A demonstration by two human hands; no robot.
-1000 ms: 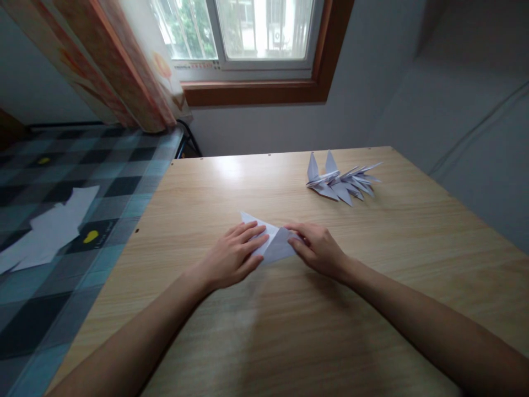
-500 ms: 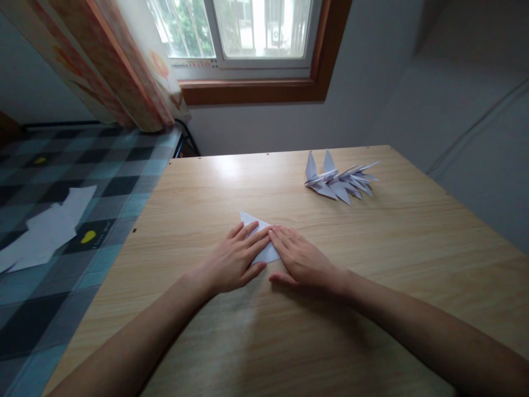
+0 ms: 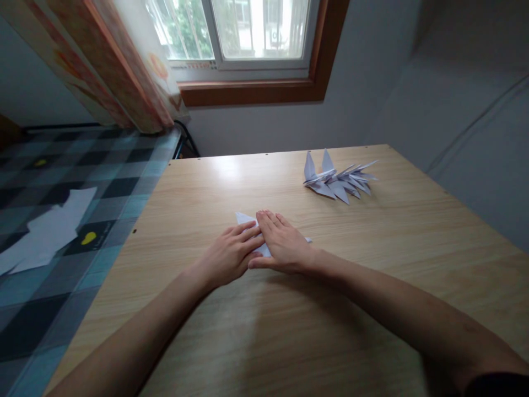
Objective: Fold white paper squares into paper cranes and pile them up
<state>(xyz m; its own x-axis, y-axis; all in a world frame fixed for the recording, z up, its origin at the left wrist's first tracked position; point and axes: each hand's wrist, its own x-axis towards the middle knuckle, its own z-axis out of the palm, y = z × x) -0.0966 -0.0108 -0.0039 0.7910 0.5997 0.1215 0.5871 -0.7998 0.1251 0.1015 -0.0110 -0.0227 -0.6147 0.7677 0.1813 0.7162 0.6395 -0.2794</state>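
Observation:
A folded piece of white paper [image 3: 244, 218] lies flat on the wooden table [image 3: 198, 193], mostly covered by my hands. One pointed corner shows at its upper left, and a thin tip sticks out to the right of my right hand. My left hand [image 3: 233, 251] rests on the paper's left part, fingers stretched out and pointing right. Over the middle and right part lies my right hand [image 3: 285, 242], flat, its fingers pointing up and left and its thumb reaching left. The fingers of both hands meet on the paper. How the covered part is folded is hidden.
Several folded white paper pieces [image 3: 341, 182] with pointed ends sit in a cluster toward the table's back right. Left of the table, loose white sheets [image 3: 49, 231] lie on a checked cloth [image 3: 111, 190]. A window [image 3: 260, 33] and a patterned curtain [image 3: 136, 71] are behind.
My right hand has slid left and slightly away from me over the paper, uncovering a tip at the right. My left hand has shifted slightly left.

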